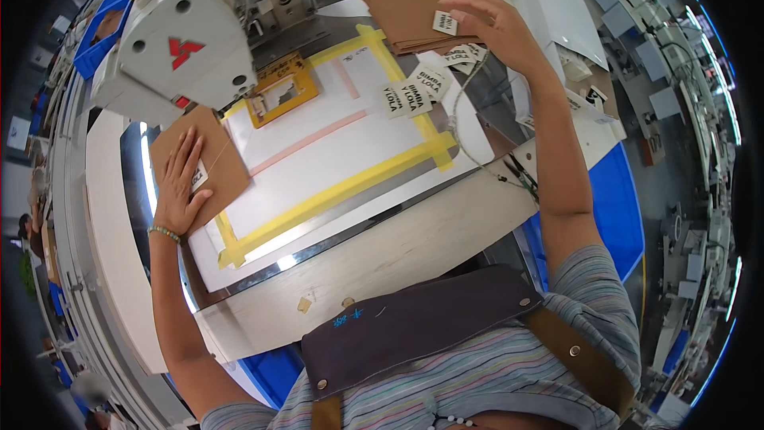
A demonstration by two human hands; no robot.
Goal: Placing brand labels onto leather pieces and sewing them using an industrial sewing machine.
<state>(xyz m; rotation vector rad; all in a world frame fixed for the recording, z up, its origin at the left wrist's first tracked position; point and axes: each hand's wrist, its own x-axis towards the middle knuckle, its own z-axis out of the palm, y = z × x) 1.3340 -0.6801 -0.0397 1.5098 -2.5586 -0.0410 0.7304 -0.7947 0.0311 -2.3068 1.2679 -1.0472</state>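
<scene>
My left hand (179, 183) lies flat, fingers stretched, on a brown piece of sheet material (227, 163) at the left of the worktop. Part of a white printed label (198, 176) shows on that piece beside my fingers. At the upper right, my right hand (505, 32) hovers with fingers apart by a stack of similar brown pieces (398, 0). Close to its thumb is another white label (445, 23); whether they touch, I cannot tell. Several loose white labels (414, 91) are spread below the stack.
A white sewing machine head (179, 32) stands at the upper left, beside a yellow frame (282, 91). Yellow tape (342, 187) borders a white sheet. Dark-handled snips (521, 175) and a cord lie at the right. Blue bins (617, 203) stand below the table edge.
</scene>
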